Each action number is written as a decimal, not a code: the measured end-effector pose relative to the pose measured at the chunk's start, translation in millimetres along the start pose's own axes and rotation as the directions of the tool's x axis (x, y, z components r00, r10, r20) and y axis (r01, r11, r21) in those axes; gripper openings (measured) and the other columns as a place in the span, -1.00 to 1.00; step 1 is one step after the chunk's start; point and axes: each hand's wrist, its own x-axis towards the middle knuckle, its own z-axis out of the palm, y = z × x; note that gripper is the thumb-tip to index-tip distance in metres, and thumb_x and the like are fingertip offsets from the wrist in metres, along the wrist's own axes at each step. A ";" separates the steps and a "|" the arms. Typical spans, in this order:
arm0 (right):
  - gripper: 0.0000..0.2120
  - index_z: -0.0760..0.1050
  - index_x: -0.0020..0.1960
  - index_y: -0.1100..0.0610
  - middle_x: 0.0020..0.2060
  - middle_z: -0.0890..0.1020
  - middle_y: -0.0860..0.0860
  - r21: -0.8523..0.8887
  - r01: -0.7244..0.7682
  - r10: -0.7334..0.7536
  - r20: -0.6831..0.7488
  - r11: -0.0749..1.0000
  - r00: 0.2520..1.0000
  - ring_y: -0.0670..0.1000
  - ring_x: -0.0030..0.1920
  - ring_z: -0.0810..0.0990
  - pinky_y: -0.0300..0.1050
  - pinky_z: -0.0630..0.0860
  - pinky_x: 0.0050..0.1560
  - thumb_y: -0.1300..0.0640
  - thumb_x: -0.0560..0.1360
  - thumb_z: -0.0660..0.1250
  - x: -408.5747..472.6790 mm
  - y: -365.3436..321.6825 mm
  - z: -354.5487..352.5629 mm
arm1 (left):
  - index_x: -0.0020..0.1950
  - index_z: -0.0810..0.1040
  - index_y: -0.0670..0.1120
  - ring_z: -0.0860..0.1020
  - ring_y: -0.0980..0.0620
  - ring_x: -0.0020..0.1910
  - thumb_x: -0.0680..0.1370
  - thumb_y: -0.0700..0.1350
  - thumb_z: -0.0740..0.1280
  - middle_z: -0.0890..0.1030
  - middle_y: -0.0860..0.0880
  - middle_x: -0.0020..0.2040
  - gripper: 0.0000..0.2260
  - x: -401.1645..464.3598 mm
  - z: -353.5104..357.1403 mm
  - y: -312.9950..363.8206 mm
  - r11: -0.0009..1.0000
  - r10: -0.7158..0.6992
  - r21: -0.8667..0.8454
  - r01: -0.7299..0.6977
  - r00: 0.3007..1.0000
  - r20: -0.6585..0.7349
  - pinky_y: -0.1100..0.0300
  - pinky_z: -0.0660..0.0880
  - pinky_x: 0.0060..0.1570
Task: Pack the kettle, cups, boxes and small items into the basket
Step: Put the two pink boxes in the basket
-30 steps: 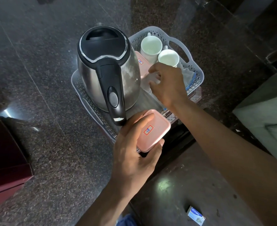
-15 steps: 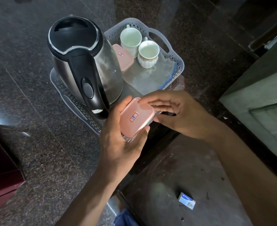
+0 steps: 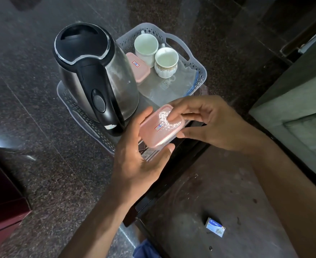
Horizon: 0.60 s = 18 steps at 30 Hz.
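Note:
A steel kettle [image 3: 97, 77] with a black lid and handle stands in the left part of the pale plastic basket [image 3: 202, 71]. Two white cups [image 3: 146, 46] [image 3: 166, 61] stand upright at the basket's far side, next to a pink-lidded box [image 3: 138, 68]. A clear zip bag [image 3: 172, 86] lies flat on the basket's floor. Over the basket's near edge, my left hand [image 3: 140, 157] holds a second pink-lidded box [image 3: 160, 127] from below. My right hand [image 3: 215, 123] grips the same box at its right side, thumb on the lid.
The basket sits on a dark speckled stone counter [image 3: 41, 127]. A small blue and white matchbox [image 3: 215, 227] lies on the brown floor at the lower right. A maroon object [image 3: 0, 207] is at the left edge, and green cushioned furniture [image 3: 302, 118] at the right.
My right hand has come back from the basket's middle to the pink box and now grips it together with my left hand. The camera view has shifted.

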 end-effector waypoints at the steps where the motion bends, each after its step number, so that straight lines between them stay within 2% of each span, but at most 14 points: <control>1: -0.62 0.68 0.12 0.21 0.26 0.70 0.09 0.007 -0.010 0.010 -0.041 1.000 0.999 0.02 0.32 0.68 0.00 0.56 0.43 0.51 0.39 0.57 -0.9 1.2 -4.7 | 0.69 0.42 0.00 0.57 0.02 0.58 0.52 0.03 0.62 0.57 0.08 0.60 -0.23 -0.5 -0.7 0.5 1.000 -0.001 0.021 0.001 1.000 -0.005 -0.03 0.56 0.53; 3: -0.57 0.68 0.08 0.09 0.23 0.70 0.09 0.013 -0.024 0.026 -0.140 1.000 0.990 0.03 0.28 0.70 0.05 0.57 0.41 0.52 0.37 0.58 -2.2 4.5 -14.4 | 0.69 0.44 -0.04 0.53 0.09 0.61 0.55 -0.02 0.60 0.56 0.06 0.61 -0.26 -1.3 -3.2 1.0 0.997 -0.008 0.076 0.009 1.000 -0.007 0.00 0.47 0.61; 5: -0.54 0.68 0.05 0.00 0.16 0.72 0.05 0.005 -0.026 0.026 -0.228 1.000 0.973 0.04 0.24 0.72 0.08 0.59 0.39 0.49 0.36 0.60 -1.6 7.4 -20.8 | 0.69 0.45 -0.05 0.50 0.18 0.61 0.57 -0.01 0.55 0.56 0.06 0.61 -0.31 -1.8 -6.7 2.8 0.990 -0.041 0.133 0.040 0.999 0.004 0.16 0.41 0.63; 8: -0.57 0.68 0.03 -0.06 0.12 0.73 -0.03 -0.025 -0.027 0.017 -0.358 0.999 0.934 0.00 0.21 0.72 0.04 0.63 0.33 0.40 0.36 0.63 5.9 8.5 -18.5 | 0.63 0.53 -0.08 0.41 0.51 0.53 0.61 0.00 0.49 0.55 0.16 0.54 -0.41 -3.2 -9.7 4.6 0.973 -0.014 0.232 0.008 1.000 0.025 0.44 0.33 0.56; 10: -0.57 0.67 0.02 -0.09 0.12 0.74 -0.05 -0.057 -0.040 0.011 -0.436 0.998 0.900 -0.05 0.17 0.74 -0.01 0.66 0.28 0.37 0.36 0.64 15.5 8.4 -10.0 | 0.58 0.59 -0.11 0.39 0.60 0.47 0.62 -0.06 0.48 0.57 0.18 0.49 -0.49 -3.8 -9.9 3.9 0.962 0.028 0.269 -0.038 0.999 0.038 0.51 0.31 0.52; 11: -0.57 0.66 0.02 -0.10 0.11 0.74 -0.06 -0.087 -0.061 0.014 -0.464 0.994 0.886 -0.08 0.15 0.75 -0.05 0.68 0.25 0.35 0.36 0.65 21.1 8.5 -4.8 | 0.55 0.61 -0.12 0.42 0.56 0.47 0.62 -0.10 0.48 0.60 0.14 0.49 -0.52 -3.5 -10.2 3.6 0.959 0.051 0.275 -0.062 0.998 0.047 0.49 0.32 0.52; 14: -0.63 0.68 0.06 -0.04 0.12 0.75 -0.06 -0.204 -0.157 0.027 -0.526 0.966 0.850 -0.11 0.10 0.75 -0.11 0.70 0.19 0.26 0.37 0.67 38.5 11.1 10.2 | 0.50 0.65 -0.15 0.59 0.21 0.51 0.63 -0.16 0.46 0.68 0.00 0.48 -0.58 -2.9 -11.0 1.9 0.951 0.097 0.284 -0.118 0.991 0.087 0.37 0.39 0.56; 15: -0.64 0.69 0.09 0.00 0.13 0.74 -0.04 -0.254 -0.188 0.019 -0.549 0.949 0.836 -0.10 0.10 0.75 -0.10 0.70 0.19 0.24 0.37 0.68 44.0 12.3 14.7 | 0.50 0.65 -0.15 0.60 0.15 0.51 0.63 -0.16 0.46 0.68 -0.01 0.48 -0.59 -3.0 -11.5 1.9 0.950 0.097 0.288 -0.122 0.990 0.099 0.34 0.40 0.57; 18: -0.62 0.67 0.15 0.05 0.14 0.70 0.02 -0.422 -0.257 -0.049 -0.591 0.870 0.805 -0.02 0.09 0.72 -0.01 0.70 0.17 0.18 0.38 0.66 58.6 14.6 25.5 | 0.50 0.66 -0.14 0.61 0.12 0.51 0.64 -0.17 0.45 0.68 0.00 0.48 -0.59 -3.1 -13.7 1.2 0.953 0.092 0.277 -0.121 0.989 0.118 0.28 0.43 0.58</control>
